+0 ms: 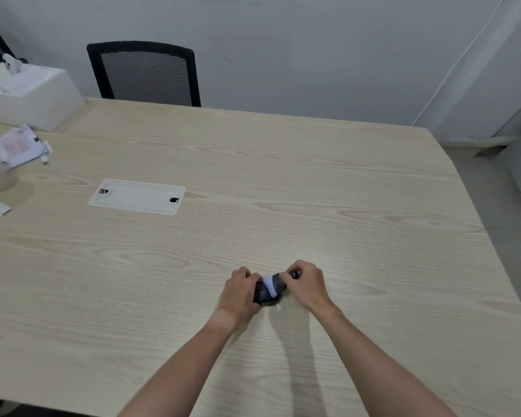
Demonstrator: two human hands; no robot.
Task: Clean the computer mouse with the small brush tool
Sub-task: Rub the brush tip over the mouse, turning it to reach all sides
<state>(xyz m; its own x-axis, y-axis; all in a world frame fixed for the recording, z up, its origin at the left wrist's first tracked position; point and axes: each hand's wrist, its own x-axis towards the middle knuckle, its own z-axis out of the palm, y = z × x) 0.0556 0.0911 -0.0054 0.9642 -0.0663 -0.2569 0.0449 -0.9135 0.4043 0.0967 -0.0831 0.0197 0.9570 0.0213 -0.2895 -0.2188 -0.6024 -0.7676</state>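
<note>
The computer mouse (263, 294) lies on the table (328, 182), nearer its front edge than its far one and somewhat right of the middle. The left hand (240, 291) is clamped over its left side, while the right hand (306, 284) is pinched shut on the small brush tool (275, 285), whose pale, blurred tip lies across the dark shell. The likeliest slip, as I judge it, is the mouse skating sideways on the smooth wood if the left hand eases while the brush pushes; pressing too hard could also splay the bristles. There is plenty of bare surface on every side of the hands. The cable cover plate (137, 196), tissue box (30, 94) and papers (12, 149) sit well apart toward the left edge and far left corner.
</note>
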